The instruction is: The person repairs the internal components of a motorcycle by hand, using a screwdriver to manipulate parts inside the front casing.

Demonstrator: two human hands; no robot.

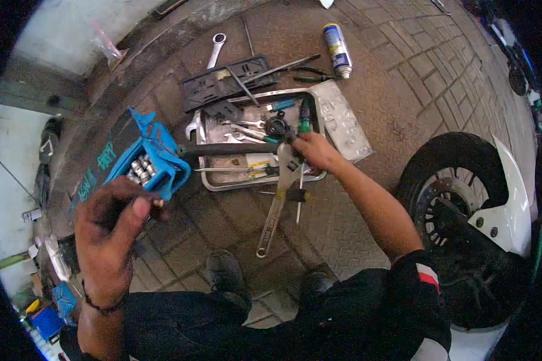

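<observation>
My left hand (105, 231) is raised at the lower left, thumb and fingers pinched on a small pale piece (158, 203) whose kind I cannot make out. Just beyond it sits a blue container (177, 161) with several silver sockets (140, 170) inside. My right hand (316, 150) reaches over the metal tray (235, 185), fingers closed among the tools; what they grip is hidden. An adjustable wrench (272, 219) lies across the tray's near edge, its head beside those fingertips. A green-handled tool (305, 117) lies close by, with several spanners (245, 124) in the tray.
Beyond the tray lie a black plastic bracket (202, 89), a ratchet spanner (215, 49) and a spray can (338, 51). An embossed metal plate (343, 117) adjoins its right side. A motorcycle wheel (424, 159) with a white fender (512, 204) stands at the right.
</observation>
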